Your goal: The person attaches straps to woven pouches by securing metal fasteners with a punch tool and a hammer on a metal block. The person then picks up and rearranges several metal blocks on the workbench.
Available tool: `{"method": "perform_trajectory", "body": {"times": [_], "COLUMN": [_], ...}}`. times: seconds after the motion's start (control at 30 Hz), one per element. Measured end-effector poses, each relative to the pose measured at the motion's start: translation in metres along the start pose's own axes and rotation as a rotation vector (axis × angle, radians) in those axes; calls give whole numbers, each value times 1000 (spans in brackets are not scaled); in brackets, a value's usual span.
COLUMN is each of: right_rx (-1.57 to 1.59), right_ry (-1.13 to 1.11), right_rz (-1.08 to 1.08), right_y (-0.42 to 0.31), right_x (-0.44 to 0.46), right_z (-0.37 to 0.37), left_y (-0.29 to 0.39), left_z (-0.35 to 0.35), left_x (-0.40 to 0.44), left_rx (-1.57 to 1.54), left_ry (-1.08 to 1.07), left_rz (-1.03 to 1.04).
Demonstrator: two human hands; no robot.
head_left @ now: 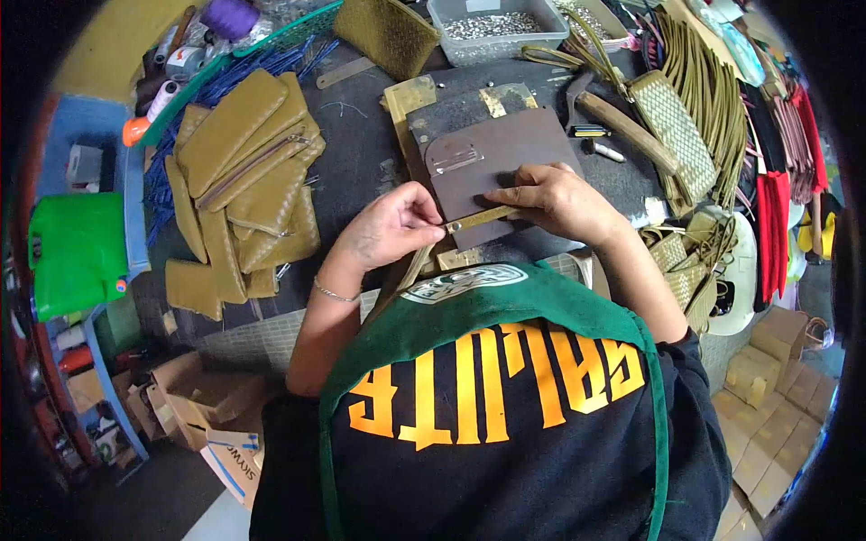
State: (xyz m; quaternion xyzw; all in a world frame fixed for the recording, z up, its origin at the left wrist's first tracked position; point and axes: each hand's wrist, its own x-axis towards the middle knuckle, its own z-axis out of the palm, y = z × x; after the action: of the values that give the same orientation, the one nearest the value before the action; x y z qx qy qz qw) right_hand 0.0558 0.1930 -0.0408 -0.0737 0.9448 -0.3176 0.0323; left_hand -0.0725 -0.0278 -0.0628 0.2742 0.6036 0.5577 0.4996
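Note:
Across the lower part of a dark brown sheet (492, 162) runs a narrow olive strap (485, 217), with a small round metal stud near its left end. My left hand (394, 225) pinches the strap's left end beside the stud, thumb and index finger together. Over the sheet's right side lies my right hand (561, 200), its index finger pointing left, the other fingers curled on the strap's right part. Whether those fingers grip the strap or only press it cannot be seen. Beneath the sheet is a dark block on a yellowish board (409, 99).
Olive woven pouches (239, 162) are piled at the left. A hammer (627, 131) lies right of the sheet, near a small white-capped tube (607, 151). Bins of metal studs (494, 25) stand at the back. Olive straps (699, 81) and a woven piece fill the right side.

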Motion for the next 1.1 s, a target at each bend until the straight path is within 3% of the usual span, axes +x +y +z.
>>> {"method": "perform_trajectory", "body": {"times": [0.07,0.13,0.23,0.53,0.6,0.8,0.87,0.97,1.0,1.07,1.1], "right_rx": [-98,-136,-223,-106,-59,1,9,-12,-49,-114,-40], "right_ry": [-4,-5,-30,-76,-73,77,91,96,93,40,58], "right_rz": [-36,-58,-62,-16,-17,-155,-163,-198,-217,-184,-156], "right_y": [-6,-5,0,-2,5,14,16,16,17,18,19], "right_x": [1,2,1,9,10,13,13,14,13,9,8], "right_z": [-8,-12,-9,-7,-4,0,1,3,1,-2,-3], "left_y": [-2,-6,-5,7,-1,-11,-10,-8,-10,-4,-5], "left_z": [2,7,15,6,0,0,4,18,19,26,27], "left_x": [4,7,11,16,20,13,8,9,9,8,8], "left_rx": [240,212,410,487,238,55,-112,157,443,234,221], "left_ry": [-42,-14,90,59,8,-25,21,166,163,136,137], "left_rz": [-15,-1,-49,-308,-351,-288,-154,-25,69,-99,-82]}}
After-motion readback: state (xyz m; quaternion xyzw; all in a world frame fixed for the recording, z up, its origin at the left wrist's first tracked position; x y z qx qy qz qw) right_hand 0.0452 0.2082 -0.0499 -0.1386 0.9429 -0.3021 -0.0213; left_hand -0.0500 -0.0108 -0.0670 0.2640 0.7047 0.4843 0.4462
